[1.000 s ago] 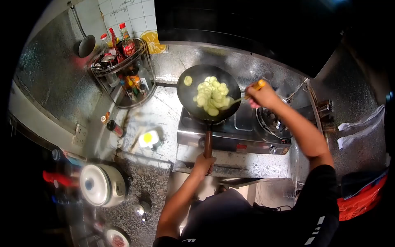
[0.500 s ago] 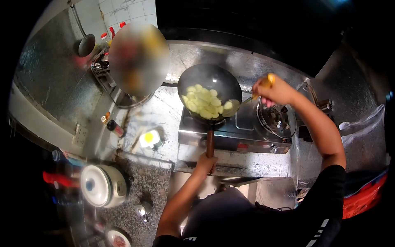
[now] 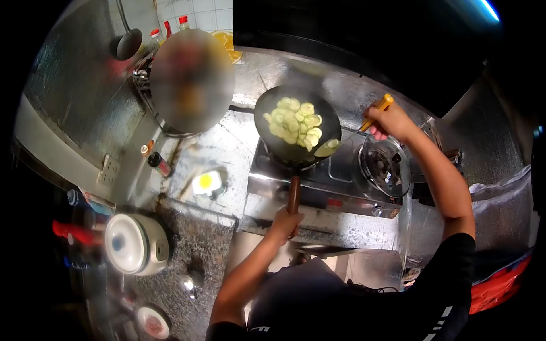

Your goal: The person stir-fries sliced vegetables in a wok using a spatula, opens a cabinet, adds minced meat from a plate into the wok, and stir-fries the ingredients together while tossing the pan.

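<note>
A dark wok (image 3: pixel 273 98) rests on the left side of the gas stove (image 3: pixel 358 200). Pale green round slices (image 3: pixel 293 122) lie heaped in its middle. My left hand (image 3: pixel 284 223) is closed round the wok's brown handle (image 3: pixel 293 196). Up to the right, my right hand (image 3: pixel 388 120) grips the yellow handle of a spatula (image 3: pixel 328 148), whose blade is at the wok's right side with a slice or so on it.
A glass lid (image 3: pixel 384 167) sits on the right of the stove. To the left are a white rice cooker (image 3: pixel 125 244), a spice jar (image 3: pixel 159 164), a white dish with something yellow (image 3: pixel 206 183) and a plate of meat (image 3: pixel 152 323). A ladle (image 3: pixel 129 44) hangs upper left.
The slices have shifted from the lower part of the wok toward its middle. My right hand has moved slightly right and the spatula has turned. The whole view has shifted a little.
</note>
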A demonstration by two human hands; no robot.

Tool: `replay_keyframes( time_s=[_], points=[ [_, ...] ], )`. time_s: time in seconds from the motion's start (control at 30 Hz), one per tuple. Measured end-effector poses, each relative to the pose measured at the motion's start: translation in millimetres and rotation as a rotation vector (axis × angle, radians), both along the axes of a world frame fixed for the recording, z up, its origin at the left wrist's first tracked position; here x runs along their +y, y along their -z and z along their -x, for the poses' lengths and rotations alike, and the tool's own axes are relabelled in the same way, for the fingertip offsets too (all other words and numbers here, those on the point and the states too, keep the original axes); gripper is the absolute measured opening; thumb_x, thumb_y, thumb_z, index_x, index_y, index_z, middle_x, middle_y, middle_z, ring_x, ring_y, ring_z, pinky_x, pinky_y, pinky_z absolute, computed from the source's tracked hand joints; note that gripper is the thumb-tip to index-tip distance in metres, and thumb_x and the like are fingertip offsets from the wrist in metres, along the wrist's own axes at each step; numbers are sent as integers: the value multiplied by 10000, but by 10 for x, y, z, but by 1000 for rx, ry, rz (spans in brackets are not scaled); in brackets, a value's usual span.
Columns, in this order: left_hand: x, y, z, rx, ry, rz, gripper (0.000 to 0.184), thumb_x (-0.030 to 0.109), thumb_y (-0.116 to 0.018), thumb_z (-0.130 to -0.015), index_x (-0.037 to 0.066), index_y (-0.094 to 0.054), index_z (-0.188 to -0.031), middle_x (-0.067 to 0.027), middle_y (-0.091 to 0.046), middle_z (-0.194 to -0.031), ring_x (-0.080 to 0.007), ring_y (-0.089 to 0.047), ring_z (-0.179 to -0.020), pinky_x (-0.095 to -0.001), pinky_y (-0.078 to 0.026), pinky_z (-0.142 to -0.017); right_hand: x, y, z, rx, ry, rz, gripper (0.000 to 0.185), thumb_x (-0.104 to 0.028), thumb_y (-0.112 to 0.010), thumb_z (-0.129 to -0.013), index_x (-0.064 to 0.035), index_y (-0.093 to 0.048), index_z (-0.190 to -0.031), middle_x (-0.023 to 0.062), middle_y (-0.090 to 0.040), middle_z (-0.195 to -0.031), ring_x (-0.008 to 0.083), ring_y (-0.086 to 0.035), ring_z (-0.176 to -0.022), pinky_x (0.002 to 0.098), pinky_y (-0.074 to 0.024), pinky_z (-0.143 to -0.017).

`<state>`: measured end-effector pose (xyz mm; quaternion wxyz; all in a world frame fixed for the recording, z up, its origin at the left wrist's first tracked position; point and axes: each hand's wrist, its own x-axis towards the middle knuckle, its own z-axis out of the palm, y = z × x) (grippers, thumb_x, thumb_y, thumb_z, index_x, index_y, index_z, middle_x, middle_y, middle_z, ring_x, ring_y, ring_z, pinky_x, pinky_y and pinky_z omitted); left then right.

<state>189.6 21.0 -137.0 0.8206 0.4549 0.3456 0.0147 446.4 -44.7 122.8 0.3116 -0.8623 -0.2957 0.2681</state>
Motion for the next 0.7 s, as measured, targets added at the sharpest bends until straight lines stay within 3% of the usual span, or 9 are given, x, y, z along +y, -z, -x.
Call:
replay_keyframes(
  time_s=[0.03, 0.17, 0.37, 0.43, 0.57, 0.7],
  points=[
    [-12, 12, -4, -32, 1, -2, 162, 106, -588, -736, 56, -439, -777, -28, -447, -540, -124, -424, -383, -262, -316, -341, 65, 136, 58, 4, -8, 8, 230, -198, -471, -875, -7, -573, -955, 64, -586, -630, 98, -545, -471, 211, -463, -413],
    [-10, -26, 10, -96, 10, -18, 163, 123, -600, -740, 62, -450, -756, -21, -465, -567, -127, -442, -399, -275, -345, -357, 447, 937, 102, 2, -35, -399, 154, -144, -549, -836, 7, -582, -826, 57, -561, -603, 94, -534, -457, 222, -455, -422],
    [-18, 22, -12, -108, 17, -41, 157, 125, -605, -731, 67, -460, -715, -22, -470, -569, -124, -466, -406, -268, -356, -359, 690, 423, 242, -66, -172, -340, 210, -230, -526, -874, -34, -592, -843, 45, -549, -585, 95, -522, -448, 218, -428, -417],
    [-26, 19, -22, -125, 9, -29, 158, 125, -603, -730, 65, -461, -699, -23, -472, -564, -124, -463, -401, -266, -353, -357, 725, 611, 210, 61, -103, -508, 201, -221, -522, -874, -30, -582, -859, 52, -550, -583, 107, -527, -447, 223, -426, -414],
    [11, -147, 18, -179, 0, 38, 162, 127, -593, -745, 55, -462, -680, -26, -464, -530, -122, -456, -390, -269, -348, -351, 146, 1331, 199, 188, 157, -569, 233, -214, -509, -872, -2, -574, -944, 78, -574, -631, 132, -547, -484, 239, -482, -450],
    [-30, -68, -76, -251, 6, 55, 195, 138, -602, -770, 49, -458, -672, -30, -453, -510, -127, -457, -386, -271, -341, -344, -460, 1131, 247, 92, 291, -517, 238, -226, -482, -880, -21, -575, -958, 56, -557, -586, 106, -507, -424, 214, -426, -390]
  ],
)
